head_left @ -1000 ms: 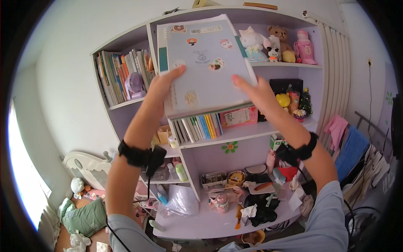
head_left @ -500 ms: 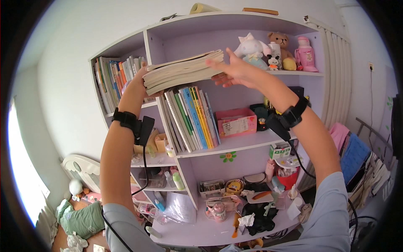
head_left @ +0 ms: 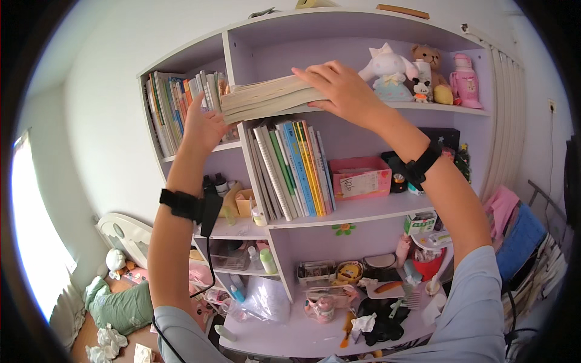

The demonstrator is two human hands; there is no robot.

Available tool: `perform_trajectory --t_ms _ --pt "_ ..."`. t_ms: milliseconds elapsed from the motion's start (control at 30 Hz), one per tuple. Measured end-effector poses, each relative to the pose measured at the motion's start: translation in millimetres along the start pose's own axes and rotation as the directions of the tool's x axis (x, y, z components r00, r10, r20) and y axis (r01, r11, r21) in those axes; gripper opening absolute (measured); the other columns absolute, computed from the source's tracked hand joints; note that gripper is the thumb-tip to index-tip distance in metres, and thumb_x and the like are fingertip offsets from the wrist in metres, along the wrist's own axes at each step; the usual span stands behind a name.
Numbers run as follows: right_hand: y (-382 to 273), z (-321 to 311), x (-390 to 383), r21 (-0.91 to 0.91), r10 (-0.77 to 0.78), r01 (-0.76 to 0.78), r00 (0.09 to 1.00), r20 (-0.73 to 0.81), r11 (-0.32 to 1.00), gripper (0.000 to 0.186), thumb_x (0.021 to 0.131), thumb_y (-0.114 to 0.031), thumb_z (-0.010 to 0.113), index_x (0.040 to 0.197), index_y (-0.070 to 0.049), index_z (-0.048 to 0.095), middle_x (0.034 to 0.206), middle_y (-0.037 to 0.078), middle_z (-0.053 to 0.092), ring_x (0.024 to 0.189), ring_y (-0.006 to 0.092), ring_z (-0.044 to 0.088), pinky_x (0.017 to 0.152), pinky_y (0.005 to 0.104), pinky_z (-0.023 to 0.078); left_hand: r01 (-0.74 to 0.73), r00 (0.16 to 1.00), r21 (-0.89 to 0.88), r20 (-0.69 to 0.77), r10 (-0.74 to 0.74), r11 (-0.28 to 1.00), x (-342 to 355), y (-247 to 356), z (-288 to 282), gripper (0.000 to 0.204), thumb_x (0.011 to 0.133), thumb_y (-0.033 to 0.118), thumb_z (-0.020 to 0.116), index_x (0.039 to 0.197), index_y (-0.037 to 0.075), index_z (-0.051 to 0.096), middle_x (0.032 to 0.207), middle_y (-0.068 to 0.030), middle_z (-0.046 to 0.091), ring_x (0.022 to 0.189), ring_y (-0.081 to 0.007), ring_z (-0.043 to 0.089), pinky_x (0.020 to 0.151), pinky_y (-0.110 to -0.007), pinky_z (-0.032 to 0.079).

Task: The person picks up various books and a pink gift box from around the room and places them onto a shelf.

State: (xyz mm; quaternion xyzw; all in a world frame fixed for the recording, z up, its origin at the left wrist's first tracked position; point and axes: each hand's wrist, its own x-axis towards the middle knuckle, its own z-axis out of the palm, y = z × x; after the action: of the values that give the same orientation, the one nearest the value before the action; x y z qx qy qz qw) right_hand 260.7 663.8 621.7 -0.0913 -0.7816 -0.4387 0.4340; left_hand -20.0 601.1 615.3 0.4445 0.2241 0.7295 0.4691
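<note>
A stack of thick paperback books (head_left: 266, 98) lies level at the front of the upper shelf, page edges towards me. My right hand (head_left: 342, 91) is around its right end, fingers over the top and thumb lower down. At the stack's left end is my left hand (head_left: 204, 126), open, thumb pointing up and fingertips against or very near the books; exact contact is hard to see. Below the stack, a row of upright books (head_left: 293, 169) leans on the middle shelf.
White plush toy (head_left: 390, 72), brown bear (head_left: 428, 57) and pink flask (head_left: 464, 81) stand right of the stack. More books (head_left: 163, 115) fill the left compartment. A pink box (head_left: 361, 179) sits on the middle shelf. The desk (head_left: 272, 339) below holds assorted small items.
My right hand has gone from open beside the stack to closed around its right end. My left hand has loosened its hold. The stack sits lower, nearer the shelf; the view has shifted slightly.
</note>
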Motion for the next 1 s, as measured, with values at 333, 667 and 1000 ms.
perform_trajectory --t_ms 333,667,1000 --pt "9.4 43.5 -9.3 -0.102 0.154 -0.147 0.986 0.065 0.984 0.063 0.076 -0.026 0.065 0.133 -0.02 0.038 0.118 0.003 0.05 0.106 0.0223 0.047 0.088 0.0382 0.039 -0.324 0.55 0.727 0.665 0.505 -0.606 13.7 -62.6 11.4 0.079 0.067 0.019 0.074 0.133 0.007 0.033 0.136 -0.0172 0.034 0.13 -0.0344 0.024 0.106 -0.043 0.023" --pt "-34.2 73.8 32.1 -0.348 0.242 -0.226 0.97 0.002 0.91 0.08 0.064 -0.048 0.072 0.126 -0.007 0.043 0.115 0.012 0.051 0.113 0.0284 0.044 0.101 0.0545 0.024 -0.318 0.474 0.536 0.804 0.358 -0.782 38.6 -42.5 14.5 0.058 0.061 0.013 0.074 0.111 0.006 0.045 0.108 -0.0073 0.05 0.107 -0.0239 0.047 0.089 -0.036 0.039" --pt "8.0 74.1 2.5 -0.248 0.03 -0.072 0.985 -0.169 0.966 0.057 0.065 -0.048 0.066 0.101 -0.007 0.052 0.089 0.006 0.055 0.088 0.0225 0.051 0.081 0.0364 0.038 -0.285 0.501 0.52 0.797 0.337 -0.805 11.0 -49.4 44.9 0.061 0.057 0.014 0.077 0.11 0.004 0.049 0.106 -0.0091 0.052 0.107 -0.0276 0.046 0.091 -0.04 0.039"
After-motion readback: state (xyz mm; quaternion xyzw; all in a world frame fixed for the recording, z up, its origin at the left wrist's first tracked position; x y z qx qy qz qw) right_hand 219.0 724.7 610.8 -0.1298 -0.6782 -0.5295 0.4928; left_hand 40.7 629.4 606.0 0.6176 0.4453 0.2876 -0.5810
